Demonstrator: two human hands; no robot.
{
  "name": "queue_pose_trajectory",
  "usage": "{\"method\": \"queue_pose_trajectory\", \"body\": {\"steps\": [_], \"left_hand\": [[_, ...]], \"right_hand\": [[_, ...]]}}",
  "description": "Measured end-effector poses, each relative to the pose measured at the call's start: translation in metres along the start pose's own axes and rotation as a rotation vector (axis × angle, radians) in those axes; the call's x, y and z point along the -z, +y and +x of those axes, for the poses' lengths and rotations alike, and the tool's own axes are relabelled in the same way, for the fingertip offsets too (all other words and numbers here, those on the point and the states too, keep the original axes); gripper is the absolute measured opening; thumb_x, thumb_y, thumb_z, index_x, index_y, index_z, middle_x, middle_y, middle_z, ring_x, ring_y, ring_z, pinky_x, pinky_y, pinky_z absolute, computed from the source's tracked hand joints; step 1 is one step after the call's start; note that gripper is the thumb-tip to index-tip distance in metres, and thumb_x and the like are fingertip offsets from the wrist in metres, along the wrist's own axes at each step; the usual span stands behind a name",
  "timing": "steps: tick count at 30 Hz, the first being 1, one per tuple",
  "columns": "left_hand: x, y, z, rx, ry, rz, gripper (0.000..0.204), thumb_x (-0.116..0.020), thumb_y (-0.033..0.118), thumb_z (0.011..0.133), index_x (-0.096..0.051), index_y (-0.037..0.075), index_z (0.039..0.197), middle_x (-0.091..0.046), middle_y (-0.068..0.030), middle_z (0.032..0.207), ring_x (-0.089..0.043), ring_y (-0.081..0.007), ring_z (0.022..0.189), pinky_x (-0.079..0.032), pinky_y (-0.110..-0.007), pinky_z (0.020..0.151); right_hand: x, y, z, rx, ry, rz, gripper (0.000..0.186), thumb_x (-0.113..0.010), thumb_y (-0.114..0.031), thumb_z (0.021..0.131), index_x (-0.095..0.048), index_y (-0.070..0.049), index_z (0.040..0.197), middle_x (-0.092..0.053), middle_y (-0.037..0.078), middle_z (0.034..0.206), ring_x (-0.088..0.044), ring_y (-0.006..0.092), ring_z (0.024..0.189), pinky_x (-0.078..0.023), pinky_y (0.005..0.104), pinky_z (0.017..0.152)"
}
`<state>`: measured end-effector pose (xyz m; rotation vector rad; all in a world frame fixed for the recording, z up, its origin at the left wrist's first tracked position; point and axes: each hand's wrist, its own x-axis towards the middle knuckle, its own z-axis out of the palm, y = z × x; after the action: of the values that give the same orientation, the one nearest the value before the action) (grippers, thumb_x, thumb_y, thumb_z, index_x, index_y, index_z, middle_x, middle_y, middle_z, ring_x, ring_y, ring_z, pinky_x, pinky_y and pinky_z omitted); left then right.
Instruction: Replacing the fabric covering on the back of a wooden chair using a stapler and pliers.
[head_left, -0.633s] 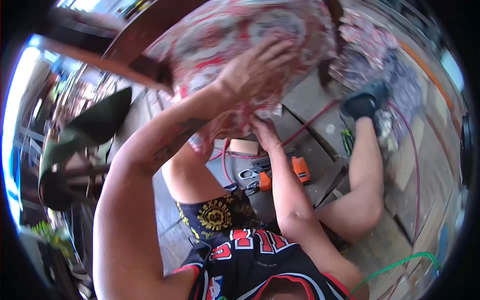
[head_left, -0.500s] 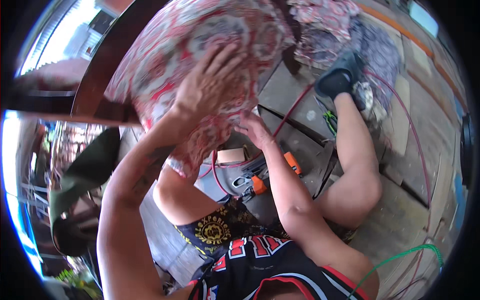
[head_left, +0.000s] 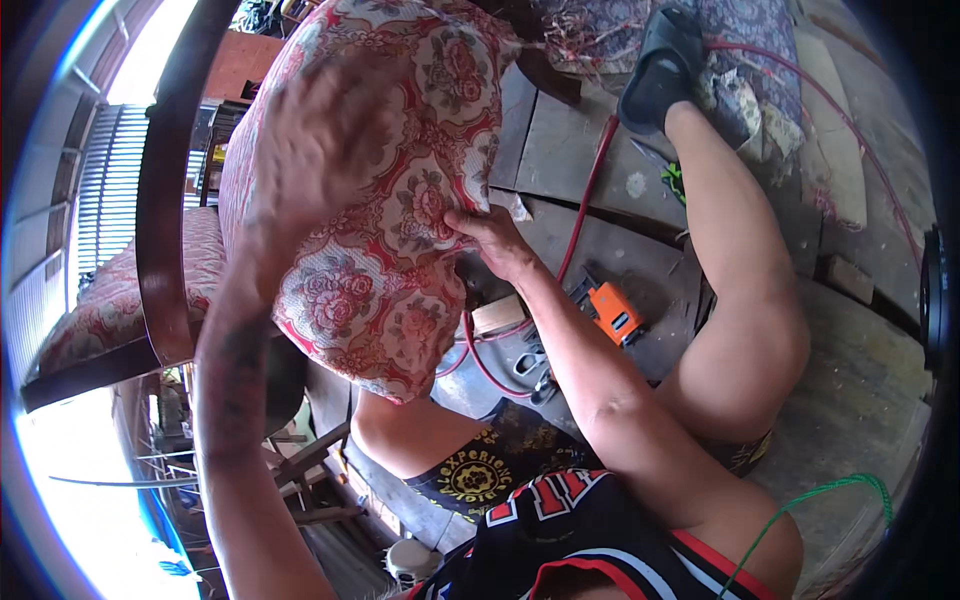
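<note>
A floral red-and-cream fabric (head_left: 430, 215) covers a padded piece standing against a dark wooden frame (head_left: 165, 200). My left hand (head_left: 325, 135) lies over the upper part of the fabric, blurred by motion, its fingers seeming flat and spread. At the fabric's right edge, my right hand (head_left: 497, 243) pinches the cloth, thumb on the patterned face and the other fingers partly hidden. The fabric's lower corner hangs over my bent left knee.
An orange-and-black tool (head_left: 612, 313) lies on the worn board floor between my legs, near a red hose (head_left: 590, 195) and a small wood block (head_left: 497, 316). Green-handled scissors (head_left: 673, 182) rest beside my right leg. Another floral padded piece (head_left: 150, 280) stands at left.
My left hand has moved left across the fabric. My right hand has shifted slightly left and now grips the cloth's edge. The view has turned, showing more of the left side.
</note>
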<state>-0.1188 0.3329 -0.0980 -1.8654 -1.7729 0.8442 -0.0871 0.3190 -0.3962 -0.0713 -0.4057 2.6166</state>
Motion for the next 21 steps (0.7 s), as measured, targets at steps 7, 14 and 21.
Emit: {"method": "queue_pose_trajectory", "body": {"steps": [7,14,21], "left_hand": [[-0.045,-0.023,0.000,-0.079,0.284,0.222,0.040,-0.041,0.045,0.105,-0.058,0.039,0.141,-0.040,0.0054,0.160,-0.027,-0.0335,0.152,-0.027,-0.070,0.116],[-0.041,0.002,-0.011,-0.058,0.219,0.300,0.038,-0.048,0.038,0.104,-0.060,0.041,0.140,-0.040,0.0063,0.160,-0.022,-0.0419,0.151,-0.033,-0.060,0.117],[-0.044,0.000,-0.019,-0.066,0.226,0.202,0.037,-0.051,0.045,0.102,-0.062,0.042,0.137,-0.042,0.0082,0.158,-0.023,-0.0413,0.151,-0.032,-0.061,0.116]], "right_hand": [[0.007,0.005,0.001,0.001,-0.020,0.030,0.040,-0.082,-0.015,0.086,-0.068,0.003,0.118,-0.073,0.012,0.106,-0.071,0.0205,0.095,-0.055,0.0371,0.092],[0.012,0.002,0.007,-0.038,-0.076,0.033,0.050,-0.082,-0.015,0.085,-0.062,0.004,0.127,-0.073,0.014,0.108,-0.071,0.0227,0.099,-0.058,0.0408,0.092],[0.020,0.011,-0.002,-0.029,-0.097,0.055,0.040,-0.079,-0.014,0.088,-0.066,0.003,0.122,-0.073,0.014,0.110,-0.071,0.0217,0.100,-0.057,0.0408,0.091]]}}
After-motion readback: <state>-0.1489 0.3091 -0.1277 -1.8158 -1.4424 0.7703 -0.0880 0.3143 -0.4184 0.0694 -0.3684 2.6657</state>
